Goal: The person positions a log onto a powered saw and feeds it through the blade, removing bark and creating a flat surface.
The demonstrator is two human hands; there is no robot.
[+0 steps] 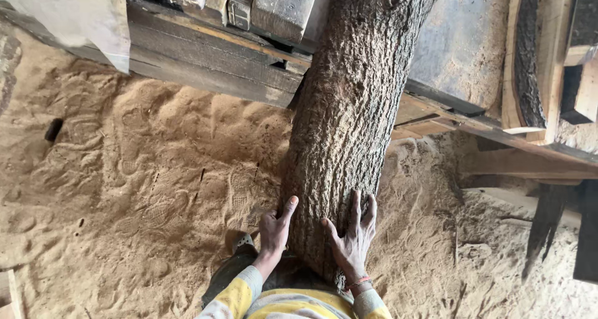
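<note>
Head view looks straight down at a thick log with rough grey-brown bark, which runs from the person's body up and slightly right across the frame. Its far end lies over a dark wooden beam that crosses the top left; above that beam sit several squared blocks, and a pale sack hangs at the upper left corner. To the right of the log are a grey metal plate, a bark-edged plank and more dark timber sloping down. The floor is deep sawdust, marked with shoe prints. The left hand rests against the left flank of the log near its close end, its fingers held close together, thumb up on the bark. The right hand lies flat on top of the log, fingers spread and pressed to the bark, a red band at the wrist. Both sleeves are yellow and grey striped. A shoe shows just left of the left hand.
</note>
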